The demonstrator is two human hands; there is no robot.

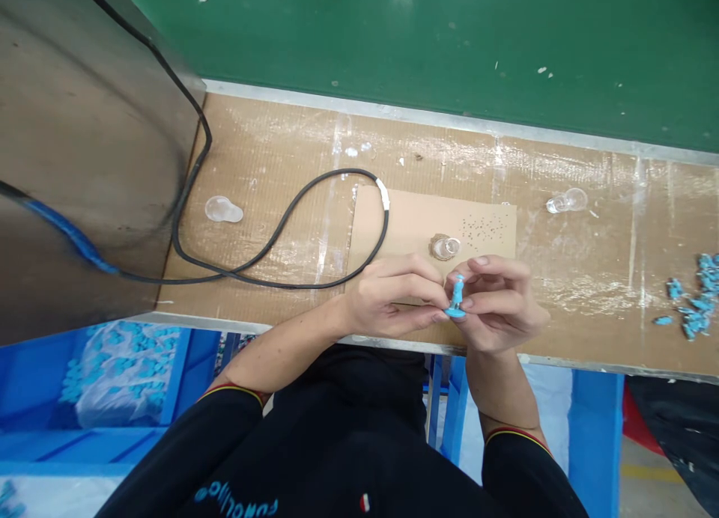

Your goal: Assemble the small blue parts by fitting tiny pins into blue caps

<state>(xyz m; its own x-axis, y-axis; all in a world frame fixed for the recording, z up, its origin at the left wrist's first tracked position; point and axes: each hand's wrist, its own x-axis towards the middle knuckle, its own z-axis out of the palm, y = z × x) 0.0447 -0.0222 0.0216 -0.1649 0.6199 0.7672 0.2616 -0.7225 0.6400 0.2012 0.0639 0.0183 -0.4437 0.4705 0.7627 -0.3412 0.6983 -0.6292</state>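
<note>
A small blue plastic figure (457,297) on a round base sits between both my hands, just above the near edge of the cardboard-covered bench (589,278). My left hand (393,297) pinches its base from the left, fingers closed. My right hand (497,301) curls round the figure from the right, fingertips on its upper part. Just beyond my fingers a small clear plastic dome (445,246) rests on a loose cardboard sheet (488,230).
A black cable (292,211) loops over the bench from a grey metal machine (84,151) at left. Clear domes lie at left (223,209) and right (567,200). Several blue figures (696,301) pile at the right edge. A blue bin (112,376) of parts sits below.
</note>
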